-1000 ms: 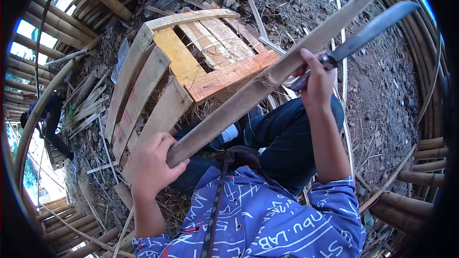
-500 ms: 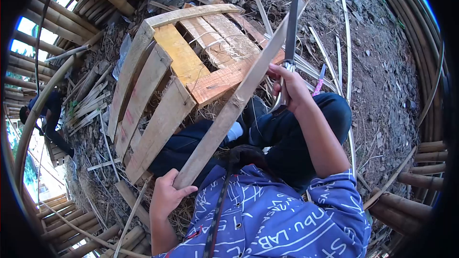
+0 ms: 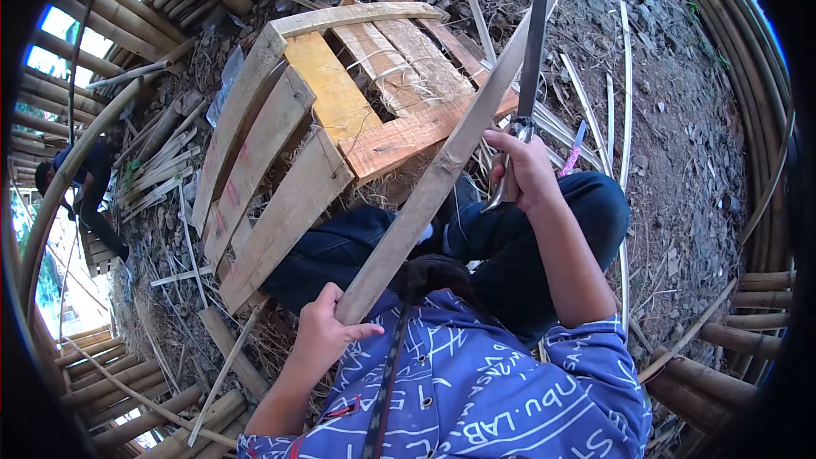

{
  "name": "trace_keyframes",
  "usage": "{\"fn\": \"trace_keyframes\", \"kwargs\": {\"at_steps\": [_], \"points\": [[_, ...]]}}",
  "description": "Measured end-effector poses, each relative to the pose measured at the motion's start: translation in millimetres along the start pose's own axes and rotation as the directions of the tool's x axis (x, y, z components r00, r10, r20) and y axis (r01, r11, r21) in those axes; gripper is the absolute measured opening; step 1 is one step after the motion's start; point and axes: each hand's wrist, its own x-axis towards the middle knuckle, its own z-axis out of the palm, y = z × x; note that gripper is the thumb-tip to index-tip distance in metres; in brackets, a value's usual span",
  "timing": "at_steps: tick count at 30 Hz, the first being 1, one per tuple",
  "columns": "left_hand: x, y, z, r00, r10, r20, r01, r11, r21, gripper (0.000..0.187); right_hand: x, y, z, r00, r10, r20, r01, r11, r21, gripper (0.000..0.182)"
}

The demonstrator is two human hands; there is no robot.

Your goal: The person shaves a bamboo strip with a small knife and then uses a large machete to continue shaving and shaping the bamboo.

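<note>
A: Where does the bamboo slat point(image 3: 442, 161) lie, measured from the wooden pallet point(image 3: 323, 110)?

B: It crosses the pallet's near right corner on a long diagonal. Its low end is at the person's chest, in front of the pallet; its far end points up and away past the pallet's right edge, over the dirt.

A: And the hands?

B: The left hand point(image 3: 327, 336) is wrapped around the slat's low end, thumb out. The right hand point(image 3: 523, 170) is closed on the handle of a long knife point(image 3: 531, 59), just right of the slat about midway along. The blade stands nearly parallel to the slat's upper half, edge close against it; whether it touches, I can't tell.

A: So the right hand is nearer the upper stretch.

B: Yes, the left only anchors the bottom.

A: Anything in the way?

B: The person's knees in dark trousers point(image 3: 510, 238) sit under the slat, in front of the pallet. Thin split strips point(image 3: 625, 68) lie on the ground right of it. Another person point(image 3: 81, 187) crouches far left of the pallet, among stacked bamboo poles point(image 3: 76, 59).
</note>
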Motion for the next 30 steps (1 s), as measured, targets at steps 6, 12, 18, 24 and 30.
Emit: {"fn": "trace_keyframes", "kwargs": {"at_steps": [6, 12, 18, 24, 30], "points": [[-2.8, 7.3, 7.2, 0.994, 0.06, -0.093, -0.066, 0.996, -0.058, 0.066, -2.6, -7.4, 11.7, 0.996, -0.078, -0.046, 0.083, 0.988, 0.13, 0.02], [-1.1, 43.8, -8.6, 0.986, 0.112, -0.124, -0.101, 0.99, 0.094, 0.07, 5.3, -17.5, 20.2, 0.997, -0.078, -0.002, 0.076, 0.968, 0.238, 0.016], [-7.1, 5.5, -100.0, 0.809, 0.205, -0.55, -0.119, 0.975, 0.19, 0.063, -4.0, -26.7, 23.4, 0.969, -0.239, -0.058, 0.246, 0.934, 0.258, 0.016], [-9.5, -216.7, -167.9, 0.879, -0.065, -0.472, 0.356, 0.749, 0.559, 0.086, -13.8, -32.2, 9.2, 0.968, -0.251, -0.027, 0.247, 0.919, 0.306, 0.019], [-3.3, -187.5, -145.2, 0.861, -0.27, -0.431, 0.509, 0.442, 0.739, 0.081, -10.3, -30.9, -3.9, 0.955, -0.271, -0.119, 0.295, 0.903, 0.314, 0.018]]}}
